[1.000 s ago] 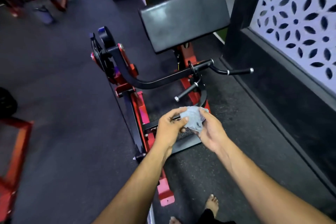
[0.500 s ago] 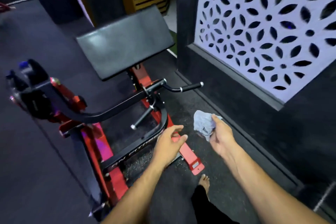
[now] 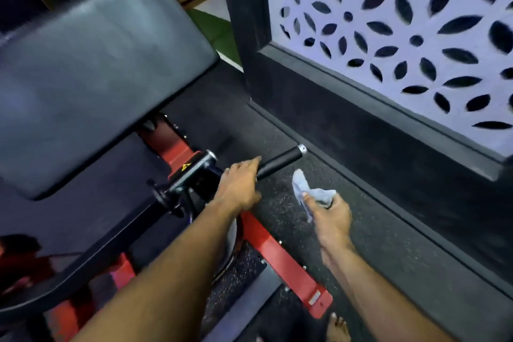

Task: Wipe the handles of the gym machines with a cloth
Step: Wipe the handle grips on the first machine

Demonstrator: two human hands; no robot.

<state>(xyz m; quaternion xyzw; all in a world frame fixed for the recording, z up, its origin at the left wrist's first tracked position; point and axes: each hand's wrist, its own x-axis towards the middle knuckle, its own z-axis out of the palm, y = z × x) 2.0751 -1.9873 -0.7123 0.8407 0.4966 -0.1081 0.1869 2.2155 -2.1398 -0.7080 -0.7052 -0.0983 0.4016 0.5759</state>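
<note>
I see my left hand (image 3: 238, 184) on the black handle (image 3: 280, 161) of the red gym machine (image 3: 280, 261). The hand lies over the near end of the handle. Its fingers are close together and bend down over the bar, but I cannot tell if they go all the way round it. The far end of the handle sticks out past my fingertips and has a shiny metal cap.

My right hand (image 3: 329, 214) is just to the right of the handle and does not touch it. Its thumb and fingers pinch a small grey cloth (image 3: 311, 192). The cloth is bunched up, and one corner pokes up toward the handle. The cloth is near the bar but apart from it.

A big black pad (image 3: 97, 72) sits above the handle on the left. A white wall panel (image 3: 402, 36) with leaf-shaped holes stands on the right. The floor (image 3: 388, 244) is dark and speckled. A bare foot (image 3: 337, 327) shows at the bottom.
</note>
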